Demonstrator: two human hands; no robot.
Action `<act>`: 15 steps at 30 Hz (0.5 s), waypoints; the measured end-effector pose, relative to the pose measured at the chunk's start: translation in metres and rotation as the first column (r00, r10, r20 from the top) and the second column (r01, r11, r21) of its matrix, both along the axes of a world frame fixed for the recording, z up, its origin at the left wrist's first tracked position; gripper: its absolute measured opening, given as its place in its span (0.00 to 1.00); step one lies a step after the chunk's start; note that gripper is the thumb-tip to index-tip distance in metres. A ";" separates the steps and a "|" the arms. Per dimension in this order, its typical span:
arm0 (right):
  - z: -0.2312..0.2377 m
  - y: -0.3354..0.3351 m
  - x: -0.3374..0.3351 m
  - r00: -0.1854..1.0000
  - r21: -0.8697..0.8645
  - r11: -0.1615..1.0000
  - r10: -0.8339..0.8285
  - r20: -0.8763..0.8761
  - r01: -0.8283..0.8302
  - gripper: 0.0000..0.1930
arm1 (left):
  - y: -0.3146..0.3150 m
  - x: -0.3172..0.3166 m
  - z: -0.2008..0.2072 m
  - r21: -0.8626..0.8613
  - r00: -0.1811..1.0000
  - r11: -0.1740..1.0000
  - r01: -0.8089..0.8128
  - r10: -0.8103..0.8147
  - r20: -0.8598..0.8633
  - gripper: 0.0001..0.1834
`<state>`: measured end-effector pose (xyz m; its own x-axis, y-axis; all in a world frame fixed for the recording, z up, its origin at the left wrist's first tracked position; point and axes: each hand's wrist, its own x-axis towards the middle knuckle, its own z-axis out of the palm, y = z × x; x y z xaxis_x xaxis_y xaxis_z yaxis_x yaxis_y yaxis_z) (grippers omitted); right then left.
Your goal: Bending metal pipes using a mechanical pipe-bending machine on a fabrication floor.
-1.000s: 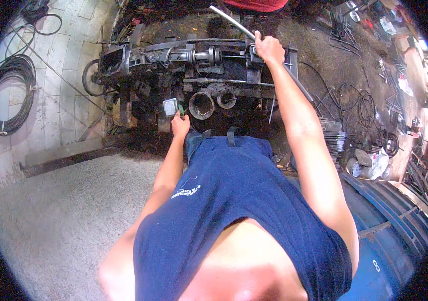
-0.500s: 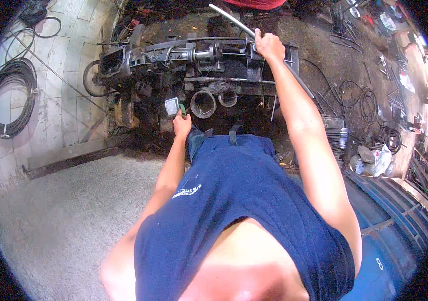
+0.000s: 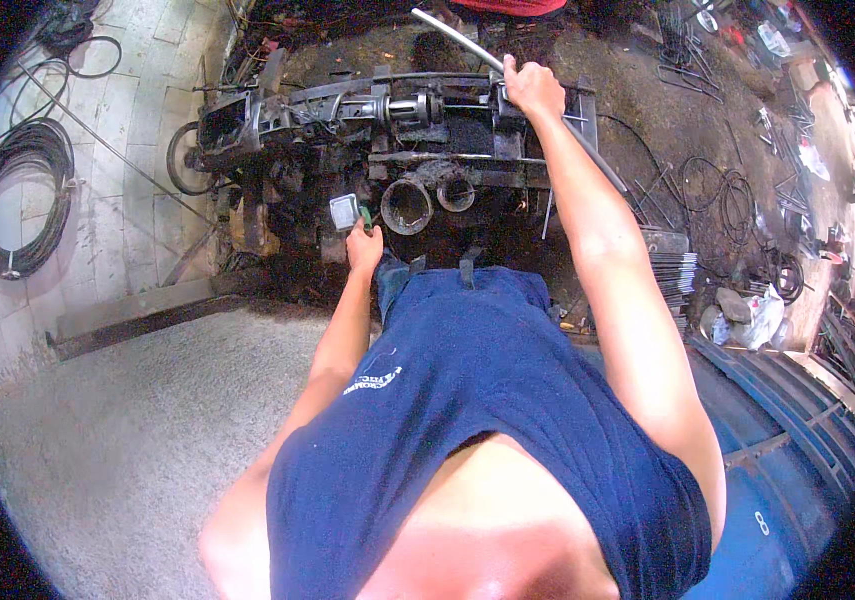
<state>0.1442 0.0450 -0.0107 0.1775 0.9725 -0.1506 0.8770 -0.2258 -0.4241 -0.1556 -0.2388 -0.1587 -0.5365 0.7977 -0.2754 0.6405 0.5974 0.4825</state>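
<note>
My right hand [image 3: 535,90] is wrapped round a long grey metal rod [image 3: 455,37]. The rod slants over the right end of a dark, greasy machine [image 3: 407,108], and part of it is hidden behind my hand and forearm. On the machine's near side, my left hand [image 3: 363,245] is closed around a small green piece [image 3: 365,215]. Beside that piece is a pale, square-faced box [image 3: 344,212]; I cannot tell its exact kind. Two round metal pipe ends, a wider one [image 3: 407,206] and a narrower one [image 3: 455,195], open toward me right of my left hand.
A coil of black cable [image 3: 22,198] lies on pale tiles at the left. Bundled metal rods [image 3: 675,278], loose black hoses [image 3: 722,205] and a white plastic bag [image 3: 765,318] are at the right. Part of a red garment [image 3: 512,6] shows beyond the machine.
My right hand and the rod have shifted very slightly to the left. My left hand stays at the green piece.
</note>
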 end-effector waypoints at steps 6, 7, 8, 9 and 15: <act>0.002 0.002 0.003 1.000 -0.010 1.000 -0.029 0.004 0.029 0.34 | -0.004 -0.004 -0.005 0.036 1.000 0.999 0.003 -0.003 -0.013 0.25; 0.000 0.002 0.004 1.000 -0.011 0.999 -0.030 0.006 0.030 0.34 | -0.003 -0.002 -0.001 0.039 1.000 0.999 0.010 -0.010 -0.007 0.25; -0.002 0.003 0.005 0.999 -0.019 0.999 -0.036 0.010 0.036 0.34 | -0.002 0.000 0.002 0.037 1.000 0.999 0.012 -0.012 -0.004 0.25; -0.001 0.002 0.005 0.999 -0.025 0.999 -0.039 0.012 0.039 0.34 | -0.002 -0.001 0.002 0.030 1.000 1.000 0.010 -0.009 -0.008 0.25; 0.007 -0.001 -0.001 1.000 -0.030 0.999 -0.020 -0.008 0.019 0.34 | 0.000 -0.005 -0.003 0.029 1.000 1.000 0.000 0.001 -0.016 0.25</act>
